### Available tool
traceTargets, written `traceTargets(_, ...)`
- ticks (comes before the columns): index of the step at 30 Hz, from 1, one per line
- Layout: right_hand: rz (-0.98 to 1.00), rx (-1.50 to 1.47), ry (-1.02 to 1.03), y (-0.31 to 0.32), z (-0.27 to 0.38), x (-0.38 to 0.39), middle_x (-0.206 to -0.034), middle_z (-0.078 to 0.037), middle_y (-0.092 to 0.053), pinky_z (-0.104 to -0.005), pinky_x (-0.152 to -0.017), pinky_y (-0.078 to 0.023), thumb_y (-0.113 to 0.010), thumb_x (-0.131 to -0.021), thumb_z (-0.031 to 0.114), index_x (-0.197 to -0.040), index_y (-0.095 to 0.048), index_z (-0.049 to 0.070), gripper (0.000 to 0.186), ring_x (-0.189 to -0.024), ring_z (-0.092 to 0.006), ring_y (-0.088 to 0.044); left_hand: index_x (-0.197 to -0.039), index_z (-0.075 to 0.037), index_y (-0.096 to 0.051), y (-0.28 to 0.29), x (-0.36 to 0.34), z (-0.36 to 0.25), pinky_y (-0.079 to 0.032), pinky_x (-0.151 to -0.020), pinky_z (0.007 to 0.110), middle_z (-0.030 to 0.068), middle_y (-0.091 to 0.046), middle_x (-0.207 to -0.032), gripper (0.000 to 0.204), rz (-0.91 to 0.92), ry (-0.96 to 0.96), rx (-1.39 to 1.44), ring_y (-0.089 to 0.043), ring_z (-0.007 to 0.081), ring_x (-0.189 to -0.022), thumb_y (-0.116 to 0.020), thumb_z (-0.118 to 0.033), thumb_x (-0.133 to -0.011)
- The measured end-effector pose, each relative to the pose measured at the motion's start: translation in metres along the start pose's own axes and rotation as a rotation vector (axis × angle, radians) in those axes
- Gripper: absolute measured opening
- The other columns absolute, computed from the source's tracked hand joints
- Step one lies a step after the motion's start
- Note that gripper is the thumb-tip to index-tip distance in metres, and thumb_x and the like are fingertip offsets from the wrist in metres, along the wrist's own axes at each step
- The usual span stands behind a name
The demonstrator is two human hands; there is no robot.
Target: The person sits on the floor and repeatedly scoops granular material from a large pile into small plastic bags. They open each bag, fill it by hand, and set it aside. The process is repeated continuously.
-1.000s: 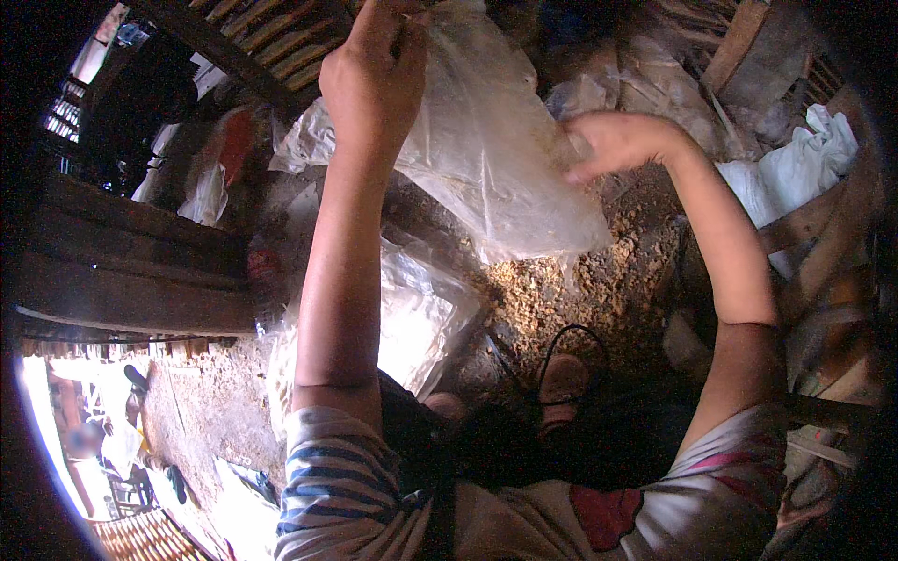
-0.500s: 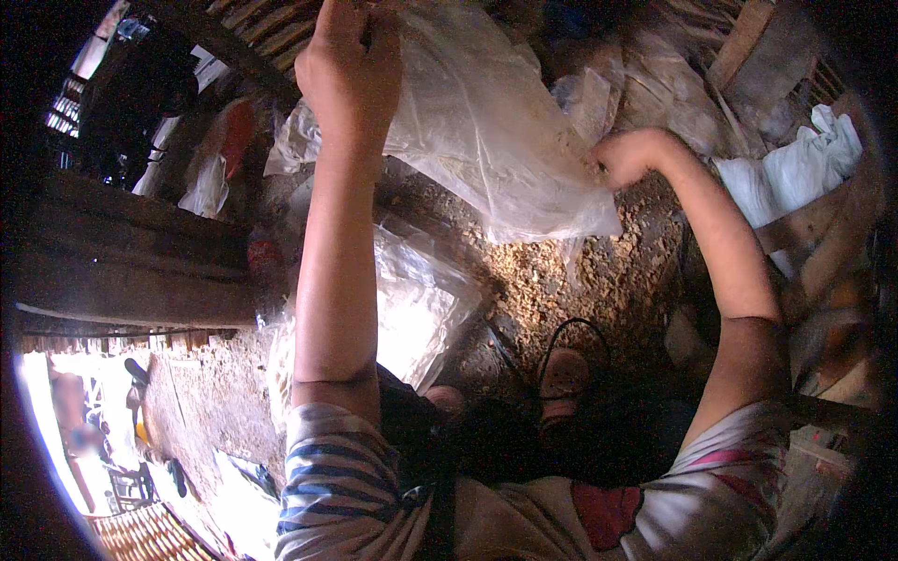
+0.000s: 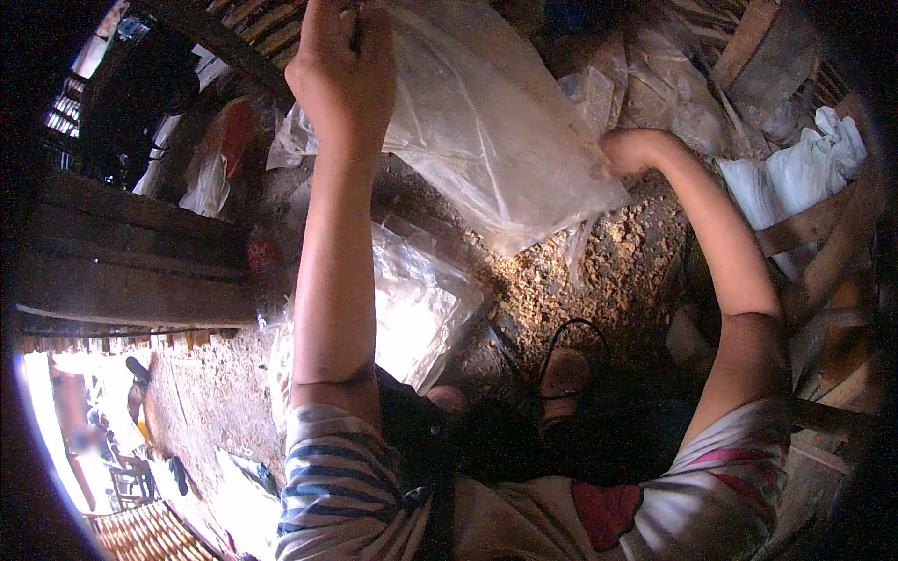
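A large clear plastic bag (image 3: 486,122) is stretched between my two hands above the ground. My left hand (image 3: 344,75) is closed in a fist at its upper left side, the fingertips partly out of sight near the top edge. At the bag's right end, my right hand (image 3: 636,151) is bent inward and closed on the plastic, its fingertips blurred. The lower corner of the bag hangs over scattered yellowish-brown chips (image 3: 561,290). Inside the bag I can make out nothing clearly.
A bright, shiny stack of plastic sheets (image 3: 421,299) lies below my left forearm. A clear bottle (image 3: 267,271) stands by dark wooden planks (image 3: 140,252) on the left. White sacks (image 3: 795,178) and timber (image 3: 748,42) are on the right. My shoe (image 3: 565,374) rests near the chips.
The bag is pulled a little wider, and its lower corner has shifted. My right hand has moved slightly right and turned at the bag's edge; my left has edged slightly left.
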State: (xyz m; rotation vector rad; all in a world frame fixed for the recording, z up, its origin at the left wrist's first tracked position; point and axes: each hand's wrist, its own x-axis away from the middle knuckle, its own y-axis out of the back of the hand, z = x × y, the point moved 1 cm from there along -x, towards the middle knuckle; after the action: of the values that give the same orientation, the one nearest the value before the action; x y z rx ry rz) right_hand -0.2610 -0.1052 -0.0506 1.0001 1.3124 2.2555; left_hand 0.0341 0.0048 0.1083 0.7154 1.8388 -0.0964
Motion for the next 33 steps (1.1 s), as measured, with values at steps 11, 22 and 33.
traceTargets(11,-0.367,-0.206,0.128,0.014,0.028,-0.016,-0.094,-0.023,-0.068,-0.0404,-0.082,-0.049,-0.047,-0.096,0.049,-0.105,-0.063,-0.002,0.054,-0.088,-0.0331,-0.066,-0.098,-0.003,-0.058,0.004,0.002,-0.006,-0.043,-0.055,0.026,0.009,-0.061,-0.071,0.014,0.02,-0.096,-0.069,-0.054,0.0114,-0.064,-0.061,0.001,-0.085)
traceTargets(22,-0.439,-0.51,0.242,-0.059,-0.01,-0.01,-0.107,-0.018,-0.068,-0.0392,-0.088,-0.049,-0.063,-0.084,0.046,-0.114,-0.062,0.0,0.055,-0.097,-0.029,-0.065,-0.107,-0.004,-0.062,0.024,-0.015,0.013,-0.048,-0.076,0.026,0.0074,-0.065,-0.104,0.023,-0.139,-0.19,0.107,-0.061,0.0145,-0.09,-0.056,0.008,-0.088)
traceTargets(33,-0.407,-0.339,-0.014,0.003,-0.04,-0.025,-0.117,-0.017,-0.064,-0.0336,-0.095,-0.045,-0.069,-0.086,0.024,-0.125,-0.055,-0.004,0.05,-0.11,-0.0214,-0.058,-0.093,-0.002,-0.062,0.113,-0.079,0.152,-0.051,-0.076,0.036,0.0124,-0.065,-0.091,0.016,0.021,-0.607,-1.341,-0.063,0.0237,-0.086,-0.056,-0.015,-0.086)
